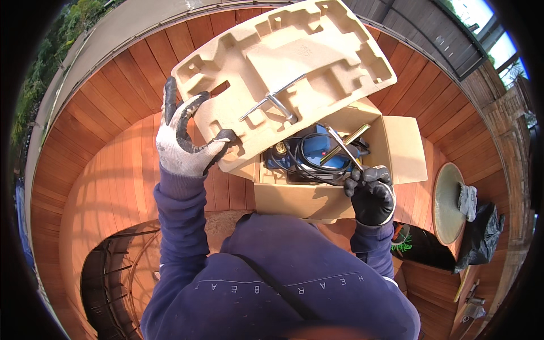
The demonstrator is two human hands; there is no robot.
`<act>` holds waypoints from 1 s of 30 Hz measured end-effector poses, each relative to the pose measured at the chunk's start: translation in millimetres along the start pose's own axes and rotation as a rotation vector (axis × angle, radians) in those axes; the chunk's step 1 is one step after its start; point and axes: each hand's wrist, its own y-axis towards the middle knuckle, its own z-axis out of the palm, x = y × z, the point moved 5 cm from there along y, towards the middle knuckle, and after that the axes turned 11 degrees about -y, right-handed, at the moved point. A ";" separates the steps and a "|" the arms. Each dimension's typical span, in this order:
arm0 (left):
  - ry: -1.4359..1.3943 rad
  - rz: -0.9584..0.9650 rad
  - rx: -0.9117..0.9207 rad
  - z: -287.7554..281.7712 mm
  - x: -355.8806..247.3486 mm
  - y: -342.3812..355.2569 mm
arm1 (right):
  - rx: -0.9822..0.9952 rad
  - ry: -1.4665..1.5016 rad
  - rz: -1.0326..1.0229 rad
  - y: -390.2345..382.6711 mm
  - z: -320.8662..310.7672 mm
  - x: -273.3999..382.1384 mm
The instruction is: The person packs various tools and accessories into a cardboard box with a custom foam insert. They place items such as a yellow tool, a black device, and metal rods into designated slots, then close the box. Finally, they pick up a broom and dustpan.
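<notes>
- Head view looked down at a cardboard box [317,198] w/ its flaps open, sitting on a wooden deck [113,170].
- Left hand [184,144], in a grey & white glove, was closed on the edge of a big tan pulp tray [283,62] — thumb on top, fingers round the rim.
- Tray was already up out of the box, tilted, held over the box's left side & back. So that part looked done.
- A silver T-shaped metal tool [275,102] lay in one of the tray's dips. It hadn't been taken off yet.
- Right hand [371,195], in a black glove, was curled shut at the box's right front edge. A thin metal rod [343,146] ran up from the fingers, so I think it held the rod — couldn't see the grip well.
- Blue machine [317,150] w/ a black cable [309,167] coiled on it was inside the box, not lifted out. That looked like the main bit left.
- My guess: about the middle of the unpacking. Top packing was off; machine, cable & small parts had yet to come out.
- Off to the right were a round pale dish [447,201] w/ a grey cloth [467,201] on it, & a black bag [481,238] just beside.
- A dark wire chair [113,272] stood at the lower left, well apart from the box.
</notes>
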 end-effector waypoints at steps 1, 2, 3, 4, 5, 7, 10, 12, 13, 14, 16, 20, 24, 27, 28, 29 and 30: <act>0.019 -0.013 0.002 -0.8 -2.5 0.2 | 0.018 -0.020 0.011 -2.6 -7.7 -2.9; 0.039 -0.028 0.006 -0.1 -4.9 1.4 | 0.034 -0.039 0.023 -6.4 -14.6 -6.6; -0.042 -0.033 0.004 3.7 -5.0 2.0 | -0.009 -0.140 0.040 -11.8 -19.9 -11.3; 0.019 -0.007 0.032 0.6 -5.1 2.8 | -0.015 -0.136 0.014 -9.8 -19.9 -17.1; -0.002 -0.031 0.033 -0.2 -6.0 3.2 | -0.006 -0.099 0.038 -9.2 -18.2 -17.4; -0.051 -0.077 0.036 -2.2 -8.2 4.2 | -0.001 -0.065 0.075 -4.0 -11.7 -17.0; -0.124 -0.090 0.069 -4.1 -9.3 6.6 | -0.012 -0.119 0.099 -1.2 4.0 -20.2; -0.153 -0.050 0.091 -7.0 -2.8 8.4 | 0.012 -0.231 0.110 2.0 11.7 -19.9; -0.191 -0.085 0.112 -8.0 -0.1 10.8 | 0.082 -0.296 0.060 1.3 1.3 -24.5; -0.224 -0.123 0.133 -10.5 2.4 12.5 | 0.055 -0.395 0.102 2.3 2.0 -22.3; -0.326 -0.223 0.155 -12.2 5.7 14.0 | -0.003 -0.595 0.184 3.1 7.8 -9.1; -0.575 -0.368 0.152 -10.5 6.0 17.1 | 0.136 -0.816 0.143 18.1 18.5 8.2; -0.705 -0.385 0.193 -13.2 4.3 21.2 | 0.361 -1.258 -0.421 28.5 34.7 28.1; -0.750 -0.413 0.164 -12.1 12.8 17.1 | 0.499 -1.419 -0.397 36.3 44.9 26.9; -0.736 -0.394 0.168 -13.2 13.0 18.4 | 0.587 -1.498 -0.332 40.0 48.4 26.7; -0.724 -0.386 0.178 -13.0 13.0 17.4 | 0.679 -1.482 -0.341 37.9 50.7 27.2; -0.711 -0.378 0.188 -12.7 12.6 17.0 | 0.724 -1.477 -0.318 36.0 51.5 27.7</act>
